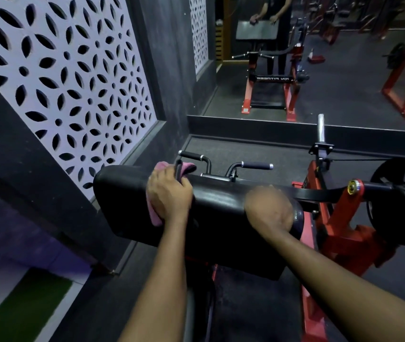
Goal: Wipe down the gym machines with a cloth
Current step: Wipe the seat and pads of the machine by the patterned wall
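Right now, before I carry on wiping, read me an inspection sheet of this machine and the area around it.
Surface: black pad, slight sheen, no marks visible.
Job's things: pink cloth on the pad's left part, under the left hand.
Clutter: nothing seen.
Hands: left hand grips the cloth; right hand is on the pad's right end, blurred, fingers unclear.
Cables: one thin dark line runs right from a bracket, possibly a cable.
Surroundings: handles beyond the pad; red frame and weight plate to the right; mirror ahead; lattice panel on the left.
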